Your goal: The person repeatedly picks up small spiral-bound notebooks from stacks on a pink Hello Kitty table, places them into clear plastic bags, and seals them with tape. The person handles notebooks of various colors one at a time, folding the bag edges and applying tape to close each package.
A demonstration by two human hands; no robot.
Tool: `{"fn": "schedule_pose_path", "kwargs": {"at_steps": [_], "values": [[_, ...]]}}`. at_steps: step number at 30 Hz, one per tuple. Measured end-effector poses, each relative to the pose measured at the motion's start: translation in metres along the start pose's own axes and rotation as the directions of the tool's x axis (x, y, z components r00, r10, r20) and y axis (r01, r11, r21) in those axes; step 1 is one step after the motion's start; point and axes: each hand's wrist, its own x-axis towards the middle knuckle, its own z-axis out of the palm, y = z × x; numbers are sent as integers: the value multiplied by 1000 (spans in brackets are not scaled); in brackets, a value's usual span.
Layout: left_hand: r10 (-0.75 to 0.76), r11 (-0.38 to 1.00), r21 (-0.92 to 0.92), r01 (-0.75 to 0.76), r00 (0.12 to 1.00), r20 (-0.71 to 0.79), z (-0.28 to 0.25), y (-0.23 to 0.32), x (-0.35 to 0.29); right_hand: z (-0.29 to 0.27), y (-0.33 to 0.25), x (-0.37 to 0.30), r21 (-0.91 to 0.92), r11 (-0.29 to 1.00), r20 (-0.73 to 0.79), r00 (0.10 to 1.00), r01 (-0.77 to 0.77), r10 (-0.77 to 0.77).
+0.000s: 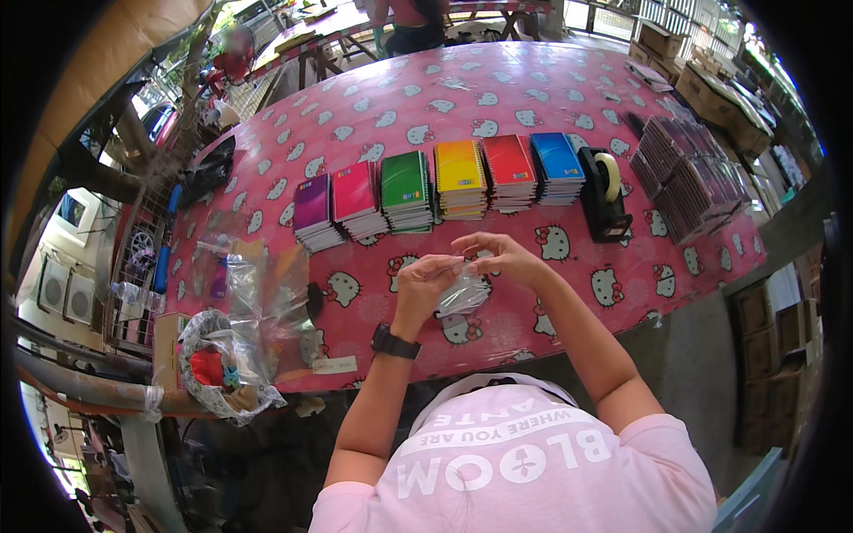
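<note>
My left hand (pixel 428 277) and my right hand (pixel 502 258) meet over the near middle of the table, fingertips pinched together at a clear plastic bag (pixel 463 295). The bag looks crumpled and glossy; whether it is one bag or a small pile I cannot tell. Just beyond my hands, several stacks of spiral notebooks stand in a curved row: purple (pixel 313 213), pink (pixel 357 197), green (pixel 405 188), yellow (pixel 459 179), red (pixel 509 171) and blue (pixel 557 167). Right of the blue stack is a black tape dispenser (pixel 606 200) with a pale roll.
A pink patterned cloth (pixel 373 293) covers the table. Wrapped bundles (pixel 689 178) are piled at its right end. Clear plastic sheets (pixel 267 284) lie at the left, by a lined basket (pixel 218 391) holding red cloth. Cardboard boxes (pixel 724 107) stand beyond the right edge. A person (pixel 413 22) is at the far side.
</note>
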Motion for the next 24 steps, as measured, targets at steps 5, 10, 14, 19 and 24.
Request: {"fn": "schedule_pose_path", "kwargs": {"at_steps": [5,10,14,19,24], "values": [[-64,993,-99,61,998,-28,-15,-3,-2,-1,33,18,13,999,78,996,-32,31],[-113,993,34,110,985,128,-31,-32,-19,3,28,12,-450,864,85,974,225,-210],[195,834,482,-271,960,202,-11,22,-30,-6,9,-23,-641,660,204,916,393,-346],[308,702,623,-344,936,170,-1,-7,-45,14,-8,-53,-779,492,111,859,387,-500],[314,810,522,-267,949,-2,13,-17,-51,44,14,-53,-820,329,132,714,468,-688]]}}
